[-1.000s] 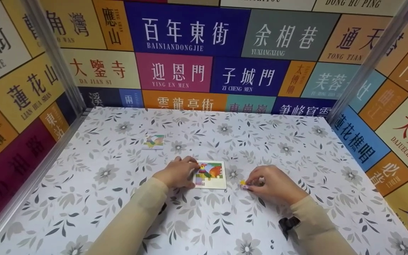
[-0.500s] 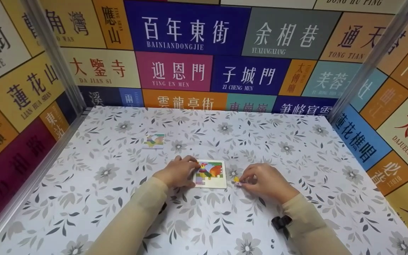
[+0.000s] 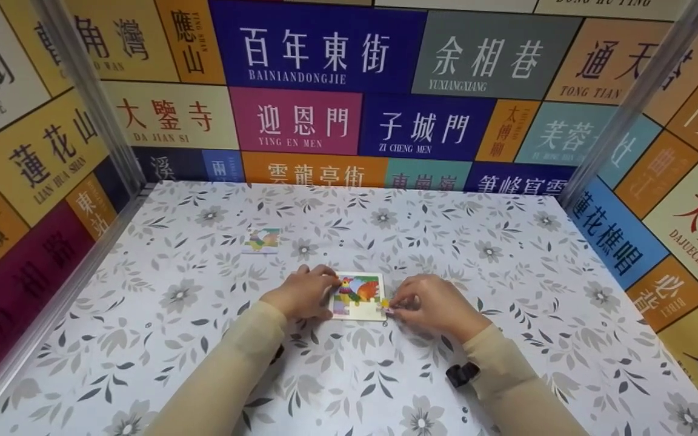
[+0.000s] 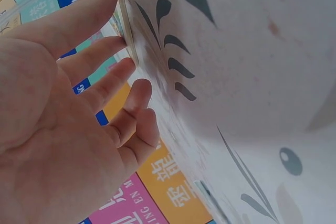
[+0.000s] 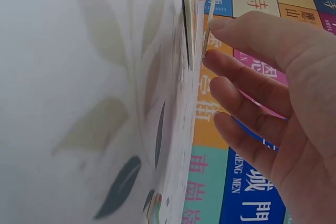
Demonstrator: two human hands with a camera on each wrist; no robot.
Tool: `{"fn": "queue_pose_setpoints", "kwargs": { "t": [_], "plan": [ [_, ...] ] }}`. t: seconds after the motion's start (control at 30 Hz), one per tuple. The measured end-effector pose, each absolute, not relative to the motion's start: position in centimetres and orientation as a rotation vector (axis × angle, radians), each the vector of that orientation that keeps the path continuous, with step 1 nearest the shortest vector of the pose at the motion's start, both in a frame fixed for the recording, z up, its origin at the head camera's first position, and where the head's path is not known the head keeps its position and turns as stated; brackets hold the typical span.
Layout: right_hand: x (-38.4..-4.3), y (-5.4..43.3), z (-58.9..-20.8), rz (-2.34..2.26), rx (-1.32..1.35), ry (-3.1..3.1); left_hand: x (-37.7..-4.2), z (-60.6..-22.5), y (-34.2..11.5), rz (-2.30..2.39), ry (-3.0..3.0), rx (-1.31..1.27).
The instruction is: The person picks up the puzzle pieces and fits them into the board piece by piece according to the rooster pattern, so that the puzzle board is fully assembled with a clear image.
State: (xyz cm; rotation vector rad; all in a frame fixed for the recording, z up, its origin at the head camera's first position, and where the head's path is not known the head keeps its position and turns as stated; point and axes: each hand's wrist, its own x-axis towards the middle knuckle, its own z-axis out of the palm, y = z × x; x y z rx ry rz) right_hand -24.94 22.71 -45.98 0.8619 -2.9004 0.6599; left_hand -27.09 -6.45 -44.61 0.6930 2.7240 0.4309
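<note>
A small jigsaw board (image 3: 363,311) with a white frame lies on the table, showing a colourful bird picture with a bare lower part. My left hand (image 3: 302,294) rests at its left edge, fingers spread. In the left wrist view, thumb and fingertips touch the board's edge (image 4: 127,27), fingers mostly straight. Between thumb and index finger my right hand (image 3: 437,306) pinches a puzzle piece (image 3: 386,305), yellow and pinkish, at the board's right edge. The right wrist view shows this piece edge-on, tilted and slightly apart from the board (image 5: 189,30).
A picture card (image 3: 262,240) of similar colours lies farther back, left of the board. The table (image 3: 203,339) has a white leaf-and-flower cover. Walls (image 3: 300,121) of coloured name panels enclose its back and sides. A small colourful item (image 5: 154,208), partly cut off, shows low in the right wrist view.
My right hand has moved left with the puzzle piece, from beside the board to its right edge. My left hand has stayed at the board's left edge.
</note>
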Motion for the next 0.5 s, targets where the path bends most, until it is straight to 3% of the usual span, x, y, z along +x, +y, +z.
{"fn": "queue_pose_setpoints", "kwargs": {
  "t": [0.5],
  "plan": [
    [-25.6,20.7,-45.7,0.628,0.976,-2.855,-27.0,-44.7,-6.6,0.454,2.725,0.702]
  ]
}}
